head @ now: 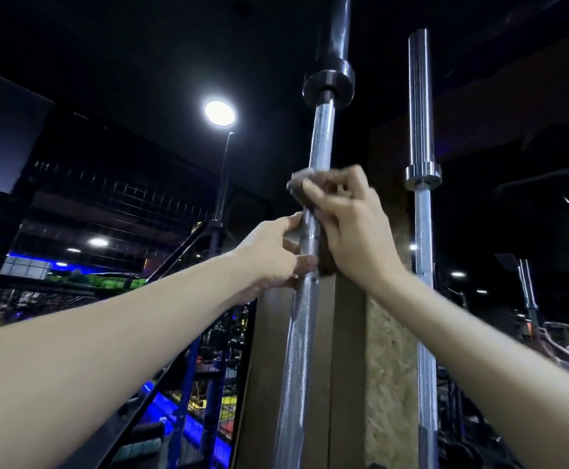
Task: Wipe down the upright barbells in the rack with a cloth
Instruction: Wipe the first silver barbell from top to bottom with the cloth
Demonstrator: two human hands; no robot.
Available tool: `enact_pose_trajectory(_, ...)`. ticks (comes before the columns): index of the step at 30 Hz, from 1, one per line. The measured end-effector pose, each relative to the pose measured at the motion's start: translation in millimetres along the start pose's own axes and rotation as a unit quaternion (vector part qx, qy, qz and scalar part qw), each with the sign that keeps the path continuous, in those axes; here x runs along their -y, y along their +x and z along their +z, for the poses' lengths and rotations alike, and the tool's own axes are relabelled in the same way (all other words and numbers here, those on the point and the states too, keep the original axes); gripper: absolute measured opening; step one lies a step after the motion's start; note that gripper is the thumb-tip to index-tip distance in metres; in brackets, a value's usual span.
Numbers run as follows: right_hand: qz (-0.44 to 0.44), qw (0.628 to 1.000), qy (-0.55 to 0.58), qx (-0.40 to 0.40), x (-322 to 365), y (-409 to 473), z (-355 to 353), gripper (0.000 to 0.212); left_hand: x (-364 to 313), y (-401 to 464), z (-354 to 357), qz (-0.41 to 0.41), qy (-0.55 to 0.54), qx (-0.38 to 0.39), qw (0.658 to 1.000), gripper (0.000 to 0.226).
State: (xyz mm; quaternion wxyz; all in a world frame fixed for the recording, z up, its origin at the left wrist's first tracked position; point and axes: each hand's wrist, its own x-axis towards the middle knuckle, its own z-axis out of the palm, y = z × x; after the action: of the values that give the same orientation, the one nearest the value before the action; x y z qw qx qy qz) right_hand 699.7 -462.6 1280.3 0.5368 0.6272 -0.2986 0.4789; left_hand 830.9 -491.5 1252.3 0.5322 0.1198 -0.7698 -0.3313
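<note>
Nearest to me, both forearms reach up and forward toward the near barbell (pixel 305 319), which stands upright right in front of my view, its knurled silver shaft running from the bottom edge up to a dark collar and a dark sleeve overhead.

My left hand (pixel 274 255) is on the left side of that shaft; the thumb and fingers curl in against the metal, gripping the bar just below the cloth's upper bunch. I can see a ring on one finger, low on the hand.

My right hand (pixel 351 228) sits slightly higher on the right side of the same shaft, fingers curled and clutching the cloth (pixel 301 189). The cloth is brownish, bunched round the bar at the fingertips, with a darker end hanging beneath the palm against the shaft. It looks a bit blurred, so I can't make out its folds.

Directly behind the bar there's a flat brown post (pixel 347 350) and a pale chipboard-like panel (pixel 389 367).

Further right, well apart from my hands, a second barbell (pixel 423 231) stands upright, silver all the way, collar at about my right hand's height.

Off to the left, beyond a wire-mesh fence (pixel 107 198), I see blue-lit gym floor. High up, a round ceiling lamp (pixel 219 112) glares against the black ceiling.
</note>
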Motion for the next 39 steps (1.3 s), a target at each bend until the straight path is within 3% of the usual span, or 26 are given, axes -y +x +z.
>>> enact_pose_trajectory(3, 0.019, 0.999, 0.038, 0.031, 4.8, -17.2, -6.2, 0.034, 1.2, -2.8, 1.5, 0.002, -0.013, -0.004, 1.000, 0.051)
enact_pose_trajectory(7, 0.061, 0.997, 0.046, -0.010, -20.3, 46.5, 4.1, 0.028, 7.4, 1.6, -1.3, -0.013, -0.019, -0.005, 1.000, 0.062)
enact_pose_trajectory(10, 0.081, 0.996, 0.024, -0.017, -33.2, 76.8, 16.1, 0.035, 9.5, 3.9, -6.2, -0.016, -0.012, -0.003, 1.000, 0.069)
enact_pose_trajectory(15, 0.028, 0.999, -0.002, -0.029, -1.7, 14.6, 14.4, 0.035, 9.3, 2.0, -11.8, -0.020, -0.022, -0.003, 1.000, 0.067)
enact_pose_trajectory(18, 0.009, 1.000, 0.026, 0.013, 12.2, -23.2, 6.4, 0.034, 8.0, -1.2, -14.0, -0.019, -0.023, 0.000, 1.000, 0.058)
enact_pose_trajectory(26, 0.069, 0.997, 0.030, -0.025, -21.6, 69.1, 18.1, 0.034, 8.6, 1.4, -13.4, -0.027, -0.009, -0.003, 1.000, 0.067)
enact_pose_trajectory(31, 0.009, 1.000, 0.001, -0.026, -1.9, -0.5, 17.0, 0.036, 7.7, -1.1, -12.5, -0.010, 0.001, -0.001, 1.000, 0.063)
enact_pose_trajectory(33, 0.012, 0.999, 0.038, 0.002, 3.4, -24.0, 11.2, 0.035, 6.6, -3.3, -10.9, 0.001, 0.015, 0.005, 1.000, 0.058)
enact_pose_trajectory(39, 0.062, 0.996, 0.062, -0.020, -23.6, 61.0, 14.3, 0.030, 8.1, -2.2, -10.4, -0.002, 0.043, -0.009, 0.999, 0.069)
